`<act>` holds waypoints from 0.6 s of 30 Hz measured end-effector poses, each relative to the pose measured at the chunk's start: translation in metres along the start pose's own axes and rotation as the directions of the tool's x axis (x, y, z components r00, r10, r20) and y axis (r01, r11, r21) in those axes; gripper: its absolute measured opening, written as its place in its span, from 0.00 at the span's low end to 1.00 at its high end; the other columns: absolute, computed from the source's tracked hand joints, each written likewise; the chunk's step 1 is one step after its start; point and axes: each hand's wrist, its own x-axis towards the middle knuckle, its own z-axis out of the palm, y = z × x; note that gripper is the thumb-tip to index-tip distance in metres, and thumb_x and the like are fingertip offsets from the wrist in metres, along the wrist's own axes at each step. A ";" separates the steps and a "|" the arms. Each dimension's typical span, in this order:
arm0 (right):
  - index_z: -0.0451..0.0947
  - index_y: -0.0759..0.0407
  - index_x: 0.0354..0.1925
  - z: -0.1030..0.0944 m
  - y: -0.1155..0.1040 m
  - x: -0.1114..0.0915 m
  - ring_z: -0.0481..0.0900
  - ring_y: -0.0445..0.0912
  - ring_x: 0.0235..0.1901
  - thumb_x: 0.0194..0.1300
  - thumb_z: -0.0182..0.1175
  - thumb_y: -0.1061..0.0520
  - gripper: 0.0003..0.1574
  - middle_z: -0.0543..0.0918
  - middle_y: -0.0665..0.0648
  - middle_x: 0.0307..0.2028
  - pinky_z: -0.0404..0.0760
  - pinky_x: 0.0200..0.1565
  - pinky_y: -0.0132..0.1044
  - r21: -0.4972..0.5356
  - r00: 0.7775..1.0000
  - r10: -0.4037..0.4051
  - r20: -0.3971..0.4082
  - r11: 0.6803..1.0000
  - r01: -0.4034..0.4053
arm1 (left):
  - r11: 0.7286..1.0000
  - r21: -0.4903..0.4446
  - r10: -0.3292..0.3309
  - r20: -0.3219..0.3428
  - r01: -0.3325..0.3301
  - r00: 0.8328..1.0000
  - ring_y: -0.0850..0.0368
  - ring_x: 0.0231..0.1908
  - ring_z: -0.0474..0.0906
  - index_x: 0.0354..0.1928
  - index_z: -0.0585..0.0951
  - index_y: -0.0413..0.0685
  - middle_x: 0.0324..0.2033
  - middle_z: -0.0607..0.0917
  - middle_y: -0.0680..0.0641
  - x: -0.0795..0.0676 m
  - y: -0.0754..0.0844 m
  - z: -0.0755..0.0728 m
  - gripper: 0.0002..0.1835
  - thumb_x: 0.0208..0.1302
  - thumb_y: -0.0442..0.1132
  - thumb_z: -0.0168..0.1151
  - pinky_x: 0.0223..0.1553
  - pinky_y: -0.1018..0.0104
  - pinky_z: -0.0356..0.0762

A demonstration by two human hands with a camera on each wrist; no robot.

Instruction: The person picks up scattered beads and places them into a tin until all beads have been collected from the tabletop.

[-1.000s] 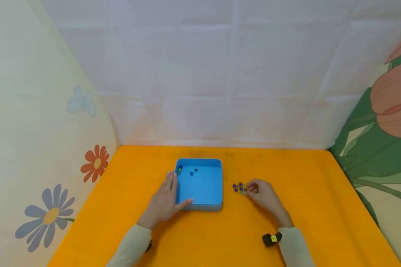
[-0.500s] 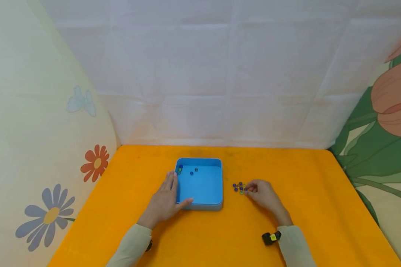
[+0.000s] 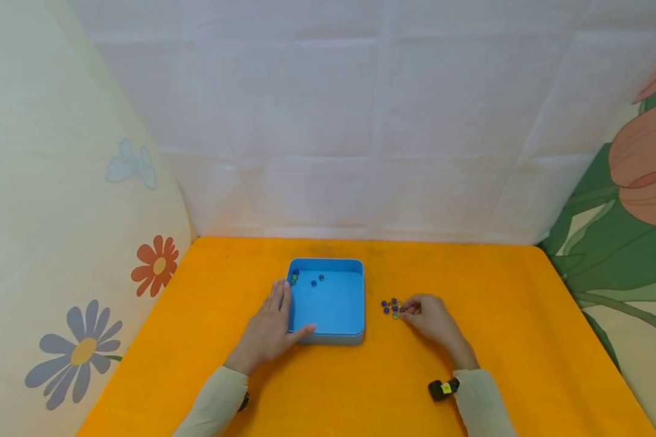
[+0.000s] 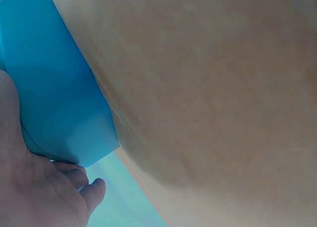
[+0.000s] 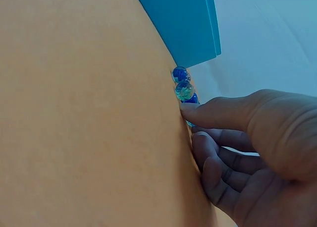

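Note:
A square light-blue box [image 3: 328, 309] sits on the table, seen also as a blue wall [image 4: 59, 83] in the left wrist view. Along its left side lie the straight fingers of my left hand [image 3: 266, 331], the thumb reaching over the front rim. Several glass marbles [image 3: 314, 283] lie inside, toward the back left. To the right of the box is a small cluster of blue, green and amber marbles [image 3: 395, 309]. My right hand [image 3: 434, 320] pinches a blue marble at the cluster's right edge, partly hidden behind the thumb [image 5: 213, 112] in the right wrist view.
An orange cloth covers the table [image 3: 317, 388]. A white sheet [image 3: 361, 152] hangs behind its back edge. Printed flower panels [image 3: 84, 352] stand at left and right. A black strap with a yellow tag [image 3: 444, 389] is on the right wrist.

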 end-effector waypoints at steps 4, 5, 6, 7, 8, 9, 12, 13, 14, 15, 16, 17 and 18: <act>0.88 0.61 0.43 0.000 0.000 0.000 0.80 0.43 0.32 0.70 0.69 0.61 0.06 0.87 0.54 0.34 0.81 0.36 0.34 0.004 1.000 0.003 0.000 1.000 -0.003 | 1.000 0.007 -0.002 0.004 0.002 1.000 0.36 0.84 0.45 0.84 0.43 0.35 0.85 0.44 0.34 0.000 0.000 0.000 0.68 0.63 0.84 0.46 0.78 0.40 0.63; 0.88 0.61 0.43 0.000 0.000 0.000 0.80 0.42 0.32 0.70 0.69 0.61 0.06 0.87 0.54 0.34 0.81 0.36 0.34 0.006 1.000 0.004 0.001 1.000 -0.004 | 1.000 0.009 -0.004 0.005 0.004 1.000 0.36 0.84 0.45 0.84 0.43 0.35 0.85 0.44 0.34 0.000 0.000 0.000 0.68 0.63 0.85 0.45 0.78 0.40 0.63; 0.88 0.62 0.43 0.000 0.000 0.000 0.81 0.42 0.32 0.70 0.69 0.61 0.06 0.87 0.54 0.34 0.81 0.36 0.34 0.008 1.000 0.006 0.001 1.000 -0.006 | 1.000 0.009 -0.007 0.008 0.007 1.000 0.36 0.84 0.45 0.84 0.43 0.35 0.85 0.44 0.34 0.000 0.000 0.000 0.68 0.63 0.85 0.45 0.78 0.40 0.63; 0.88 0.62 0.43 0.000 0.000 0.001 0.81 0.42 0.32 0.69 0.69 0.60 0.06 0.88 0.54 0.34 0.82 0.36 0.34 0.011 1.000 0.008 0.001 1.000 -0.008 | 1.000 0.007 -0.009 0.009 0.009 1.000 0.36 0.84 0.45 0.84 0.43 0.35 0.85 0.44 0.34 0.000 0.000 0.000 0.68 0.63 0.85 0.45 0.78 0.40 0.63; 0.88 0.62 0.43 0.000 0.000 0.001 0.81 0.42 0.32 0.69 0.69 0.60 0.06 0.88 0.54 0.34 0.82 0.36 0.34 0.011 1.000 0.009 0.001 1.000 -0.009 | 1.000 0.006 -0.011 0.011 0.011 1.000 0.36 0.84 0.44 0.84 0.42 0.35 0.85 0.44 0.34 0.000 0.000 0.000 0.68 0.63 0.85 0.45 0.78 0.39 0.62; 0.88 0.62 0.43 -0.001 0.000 0.001 0.81 0.42 0.32 0.69 0.69 0.60 0.06 0.88 0.54 0.33 0.82 0.36 0.34 0.012 1.000 0.010 0.001 1.000 -0.010 | 1.000 0.003 -0.012 0.013 0.012 1.000 0.36 0.84 0.44 0.84 0.42 0.36 0.85 0.44 0.34 0.000 0.000 0.000 0.68 0.63 0.84 0.46 0.78 0.39 0.62; 0.89 0.61 0.42 -0.001 0.000 0.001 0.81 0.42 0.32 0.69 0.69 0.60 0.06 0.88 0.54 0.33 0.82 0.36 0.34 0.012 1.000 0.012 0.000 1.000 -0.012 | 1.000 0.001 -0.014 0.014 0.014 1.000 0.36 0.84 0.45 0.84 0.43 0.36 0.85 0.44 0.34 0.000 0.000 0.000 0.68 0.63 0.84 0.47 0.78 0.39 0.63; 0.89 0.61 0.42 -0.001 0.000 0.001 0.81 0.42 0.32 0.69 0.69 0.60 0.06 0.88 0.54 0.33 0.82 0.36 0.34 0.011 1.000 0.012 0.001 1.000 -0.012 | 1.000 0.004 -0.013 0.015 0.013 1.000 0.36 0.84 0.45 0.84 0.42 0.36 0.85 0.44 0.34 0.001 0.000 0.000 0.68 0.63 0.84 0.46 0.78 0.40 0.63; 0.89 0.62 0.42 -0.001 0.000 0.001 0.81 0.42 0.32 0.69 0.69 0.60 0.06 0.88 0.54 0.33 0.82 0.36 0.34 0.012 1.000 0.013 0.003 1.000 -0.013 | 1.000 0.006 -0.013 0.015 0.013 1.000 0.36 0.84 0.45 0.84 0.42 0.36 0.85 0.44 0.34 0.001 -0.001 0.001 0.68 0.63 0.84 0.46 0.78 0.40 0.63; 0.89 0.62 0.42 -0.002 0.000 0.001 0.81 0.42 0.32 0.69 0.69 0.60 0.06 0.88 0.54 0.33 0.82 0.36 0.34 0.013 1.000 0.015 0.003 1.000 -0.015 | 1.000 0.007 -0.013 0.013 0.013 1.000 0.36 0.84 0.45 0.84 0.42 0.36 0.85 0.44 0.34 0.001 -0.001 0.001 0.68 0.63 0.85 0.45 0.78 0.40 0.63; 0.89 0.62 0.42 -0.002 0.000 0.001 0.81 0.42 0.32 0.69 0.69 0.60 0.06 0.88 0.54 0.33 0.82 0.36 0.34 0.015 1.000 0.016 0.004 1.000 -0.016 | 1.000 0.009 -0.012 0.013 0.012 1.000 0.36 0.84 0.45 0.84 0.42 0.36 0.85 0.44 0.34 0.001 -0.001 0.002 0.68 0.63 0.85 0.45 0.78 0.40 0.63; 0.89 0.62 0.42 -0.002 0.000 0.001 0.82 0.42 0.32 0.69 0.69 0.60 0.06 0.88 0.54 0.34 0.82 0.36 0.34 0.016 1.000 0.018 0.005 1.000 -0.018 | 1.000 0.010 -0.012 0.012 0.011 1.000 0.36 0.84 0.45 0.84 0.42 0.36 0.85 0.44 0.34 0.001 -0.002 0.002 0.68 0.63 0.85 0.44 0.78 0.40 0.63; 0.89 0.62 0.42 -0.002 0.000 0.001 0.82 0.42 0.32 0.69 0.69 0.60 0.06 0.88 0.54 0.34 0.82 0.36 0.34 0.018 1.000 0.020 0.006 1.000 -0.021 | 1.000 0.011 -0.011 0.013 0.011 1.000 0.36 0.85 0.44 0.84 0.42 0.36 0.85 0.43 0.34 0.001 -0.002 0.002 0.68 0.62 0.86 0.43 0.78 0.40 0.63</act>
